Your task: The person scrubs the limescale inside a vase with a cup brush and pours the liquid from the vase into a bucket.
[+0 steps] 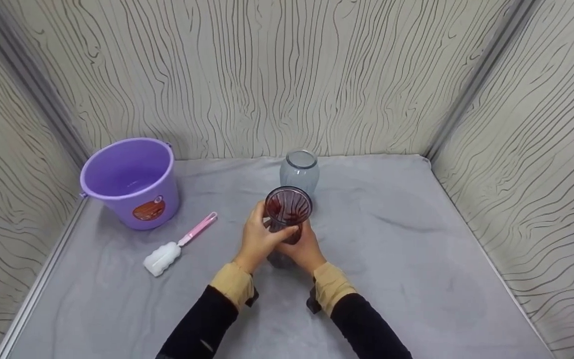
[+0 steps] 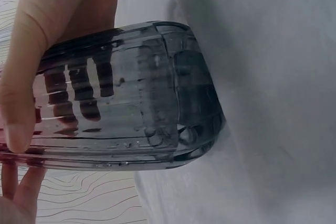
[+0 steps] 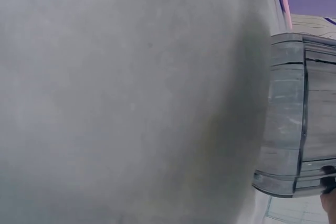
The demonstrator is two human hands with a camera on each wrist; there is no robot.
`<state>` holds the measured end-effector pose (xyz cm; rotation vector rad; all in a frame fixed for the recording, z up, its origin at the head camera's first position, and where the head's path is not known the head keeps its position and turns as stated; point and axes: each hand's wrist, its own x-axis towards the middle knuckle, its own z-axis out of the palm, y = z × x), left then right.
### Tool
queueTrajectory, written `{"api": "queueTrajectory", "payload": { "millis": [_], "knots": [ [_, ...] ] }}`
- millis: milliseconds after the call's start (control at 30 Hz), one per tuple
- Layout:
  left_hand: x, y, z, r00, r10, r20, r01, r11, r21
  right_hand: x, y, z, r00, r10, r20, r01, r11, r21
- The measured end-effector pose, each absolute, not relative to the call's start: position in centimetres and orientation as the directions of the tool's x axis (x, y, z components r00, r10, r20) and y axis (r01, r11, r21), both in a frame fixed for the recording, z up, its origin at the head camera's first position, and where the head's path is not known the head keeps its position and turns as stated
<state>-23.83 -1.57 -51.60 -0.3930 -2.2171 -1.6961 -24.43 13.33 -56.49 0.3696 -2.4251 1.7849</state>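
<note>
Both hands grip a ribbed glass vase [image 1: 289, 205], reddish purple at its flared top and fading to grey-clear glass at the base. My left hand [image 1: 259, 240] wraps the upper part from the left, its thumb across the near side. From the right, my right hand [image 1: 308, 252] holds it just below, partly hidden by the vase and left hand. The left wrist view shows the vase [image 2: 115, 103] with droplets on its glass. Its base [image 3: 286, 119] is at the grey cloth; I cannot tell whether they touch. Behind stands a pale blue glass jar [image 1: 299, 174].
A purple bucket [image 1: 165, 199] stands at the back left. In front of it lies a bottle brush [image 1: 163, 258] with a white sponge head and pink handle. Grey cloth [image 1: 416, 269] covers the table, and wood-patterned panels [image 1: 267, 75] enclose it at the back and sides.
</note>
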Motion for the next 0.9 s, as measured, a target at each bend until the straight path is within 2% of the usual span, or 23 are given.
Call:
{"api": "queueTrajectory", "payload": {
  "millis": [333,500,900],
  "knots": [
    [-23.8,-1.6,-52.0,-0.922,0.058,0.383,0.384,0.261,0.886,-24.3,13.4,-56.5,-0.967,-0.144,0.211,-0.239,0.220,-0.946],
    [-24.0,-2.2,-52.1,-0.927,0.103,0.361,0.375,0.202,0.905,-24.2,13.4,-56.6,-0.973,-0.138,0.185,-0.214,0.242,-0.946],
    [-24.9,-3.9,-51.8,-0.916,0.209,0.343,0.383,0.203,0.901,-24.1,13.1,-56.5,-0.984,-0.099,0.148,-0.169,0.258,-0.951]
  ]
}}
